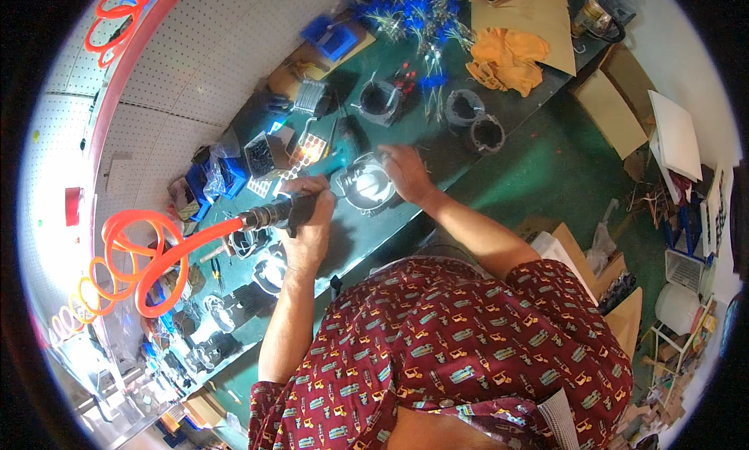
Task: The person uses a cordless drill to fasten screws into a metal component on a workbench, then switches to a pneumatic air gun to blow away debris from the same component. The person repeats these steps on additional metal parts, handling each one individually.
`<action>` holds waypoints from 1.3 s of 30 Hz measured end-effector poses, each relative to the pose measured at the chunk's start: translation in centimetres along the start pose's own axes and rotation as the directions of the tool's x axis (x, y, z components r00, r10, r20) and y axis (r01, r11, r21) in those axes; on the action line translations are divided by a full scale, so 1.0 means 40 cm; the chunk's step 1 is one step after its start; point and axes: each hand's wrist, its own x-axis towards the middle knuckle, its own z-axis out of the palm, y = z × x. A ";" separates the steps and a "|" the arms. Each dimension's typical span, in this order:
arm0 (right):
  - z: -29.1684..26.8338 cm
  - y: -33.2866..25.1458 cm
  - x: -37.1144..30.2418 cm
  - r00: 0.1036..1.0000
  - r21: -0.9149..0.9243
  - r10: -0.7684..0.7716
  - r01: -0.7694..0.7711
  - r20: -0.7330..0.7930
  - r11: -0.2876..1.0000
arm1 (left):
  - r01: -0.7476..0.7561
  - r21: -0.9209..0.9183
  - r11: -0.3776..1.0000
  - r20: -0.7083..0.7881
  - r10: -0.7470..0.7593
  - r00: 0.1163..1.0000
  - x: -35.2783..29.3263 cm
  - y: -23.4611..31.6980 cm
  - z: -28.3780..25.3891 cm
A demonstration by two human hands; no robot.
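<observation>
A coiled orange hose [160,266] leads rightward to a dark hand tool [269,215], which the person's left hand [310,220] grasps above the green workbench [355,231]. Just right of it, a round metal housing [370,189] rests on the bench; the right hand [407,174] is at its rim, though whether those fingers grip it, one cannot tell.
</observation>
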 end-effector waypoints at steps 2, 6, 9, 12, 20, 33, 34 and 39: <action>-0.003 0.003 -0.001 0.999 -0.041 -0.014 0.015 0.035 0.999 | -0.013 -0.066 0.998 -0.028 0.011 1.000 0.004 -0.010 0.005; 0.003 0.022 -0.008 0.998 -0.097 -0.052 0.055 0.027 0.994 | -0.033 0.010 0.999 -0.051 0.033 0.998 0.009 -0.002 0.011; 0.003 0.016 -0.008 1.000 -0.049 -0.015 0.015 0.014 0.999 | -0.035 0.025 0.999 -0.064 0.036 0.997 0.008 -0.005 0.011; 0.023 0.055 -0.017 0.982 -0.199 -0.188 0.187 0.018 0.962 | -0.049 0.050 0.998 -0.051 0.052 0.997 0.008 -0.002 0.009; 0.027 0.062 -0.023 0.992 -0.129 -0.128 0.129 0.016 0.983 | -0.051 0.027 0.998 -0.065 0.053 0.996 0.006 -0.001 0.012; 0.029 0.055 -0.016 0.999 -0.060 -0.039 0.040 0.031 0.997 | 0.024 0.174 0.984 -0.144 0.001 0.990 0.008 0.042 0.015; 0.025 0.046 -0.014 0.999 -0.046 -0.034 0.035 0.027 0.998 | 0.023 0.182 0.983 -0.145 0.003 0.989 0.008 0.041 0.013; 0.027 0.057 -0.016 0.995 -0.097 -0.103 0.103 0.001 0.990 | 0.011 0.183 0.983 -0.132 0.013 0.991 0.013 0.036 0.011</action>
